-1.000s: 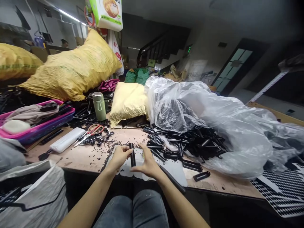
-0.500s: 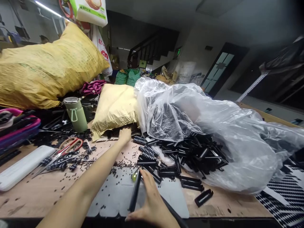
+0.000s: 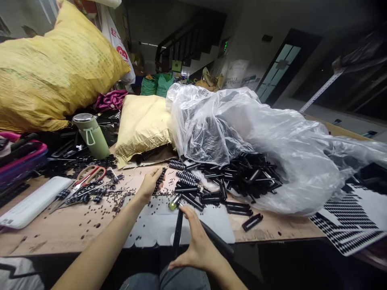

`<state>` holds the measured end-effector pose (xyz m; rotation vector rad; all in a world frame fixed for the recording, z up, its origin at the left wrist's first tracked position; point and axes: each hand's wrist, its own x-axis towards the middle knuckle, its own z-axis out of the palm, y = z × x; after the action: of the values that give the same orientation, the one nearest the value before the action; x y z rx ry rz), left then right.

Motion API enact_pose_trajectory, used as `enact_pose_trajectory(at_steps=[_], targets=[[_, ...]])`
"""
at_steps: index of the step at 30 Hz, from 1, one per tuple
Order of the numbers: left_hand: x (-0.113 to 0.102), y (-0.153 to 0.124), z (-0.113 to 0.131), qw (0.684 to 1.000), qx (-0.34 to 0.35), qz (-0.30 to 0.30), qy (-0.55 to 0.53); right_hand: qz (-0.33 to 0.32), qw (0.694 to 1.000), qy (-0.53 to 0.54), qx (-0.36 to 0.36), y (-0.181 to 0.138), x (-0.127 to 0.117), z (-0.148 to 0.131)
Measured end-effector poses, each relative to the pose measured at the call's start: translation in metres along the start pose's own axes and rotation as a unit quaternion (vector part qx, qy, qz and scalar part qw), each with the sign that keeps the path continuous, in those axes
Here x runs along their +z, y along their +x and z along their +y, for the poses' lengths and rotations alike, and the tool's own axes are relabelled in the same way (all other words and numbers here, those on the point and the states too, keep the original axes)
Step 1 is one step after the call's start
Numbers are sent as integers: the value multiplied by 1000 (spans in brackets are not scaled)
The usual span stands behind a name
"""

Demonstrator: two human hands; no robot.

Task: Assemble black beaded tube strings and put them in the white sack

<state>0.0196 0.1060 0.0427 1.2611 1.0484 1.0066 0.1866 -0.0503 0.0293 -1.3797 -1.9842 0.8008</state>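
Note:
My left hand (image 3: 150,184) is closed around a short black strip with pale dots (image 3: 159,181), held upright just above the table. My right hand (image 3: 198,241) is at the table's front edge, thumb and index finger curved wide about a slim black bar (image 3: 177,231). The index fingertip meets the bar's upper end; its lower end is near the thumb, over my lap. A small yellow-green clear object (image 3: 173,202) sits just beyond that fingertip. Another dark rod (image 3: 219,240) shows behind the right hand. Several dotted black pieces (image 3: 187,177) lie right of my left hand.
A pile of black plastic parts (image 3: 250,175) spills from a clear plastic bag (image 3: 296,161). To the left are red-handled scissors (image 3: 90,175), a white slab-like box (image 3: 38,201) and a green bottle (image 3: 92,137). Tiny dark bits are scattered over the wood.
My left hand has come back from beside the pale yellow sack towards me and now holds the dotted strip. The view has tilted down, showing my lap; the right hand keeps its bar.

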Motion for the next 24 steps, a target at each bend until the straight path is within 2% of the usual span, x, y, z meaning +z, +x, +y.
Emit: enact_pose_trajectory(at_steps=[2,3,6,8,10,13,17,21,23,24], targets=[[8,-32,3,990,-47,-12,-135,16,1000,-2,-25,3,-4,-10],[13,-46,5,984,-68,-17,-162,31,999,-4,-40,5,-6,-15],[24,-75,7,974,-111,-16,-199,81,992,-13,-96,14,-10,-26],[30,-87,8,968,-120,5,-220,95,987,-16,-128,19,-9,-29],[34,-97,9,962,-129,28,-239,90,985,-10,-148,23,-5,-30],[39,-109,11,954,-149,27,-257,71,986,-2,-151,24,1,-29],[41,-116,12,957,-163,30,-239,69,990,15,-125,20,9,-28],[38,-114,1,967,-175,23,-185,87,993,30,-69,17,22,-24],[35,-114,-11,983,-135,8,-123,103,994,15,-38,18,34,-19],[33,-114,-18,994,-87,9,-62,114,993,-1,-25,19,42,-17]])
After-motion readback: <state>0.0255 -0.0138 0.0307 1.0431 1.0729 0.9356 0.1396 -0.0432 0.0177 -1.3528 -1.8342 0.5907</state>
